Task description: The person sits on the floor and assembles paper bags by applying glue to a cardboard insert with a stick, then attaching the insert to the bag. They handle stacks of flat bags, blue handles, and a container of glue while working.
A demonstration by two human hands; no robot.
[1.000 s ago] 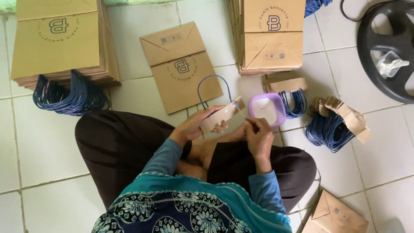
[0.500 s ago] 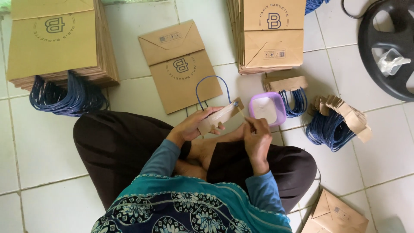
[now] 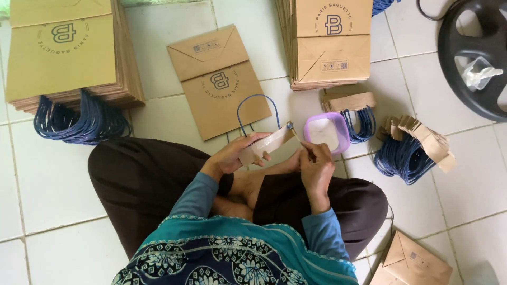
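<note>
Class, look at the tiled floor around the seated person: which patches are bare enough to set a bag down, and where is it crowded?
Bare tiles lie left of the knee below the left bag stack, and between it and the single flat bag. Crowded: around the purple tub and handle bundles.

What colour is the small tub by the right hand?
Purple tub with a white inside, in the head view.

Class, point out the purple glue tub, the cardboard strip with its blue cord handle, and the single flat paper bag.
Purple glue tub (image 3: 326,132), head view, its white contents.
Cardboard strip (image 3: 266,145), head view, middle.
Flat paper bag (image 3: 219,82), head view, centre.
</note>
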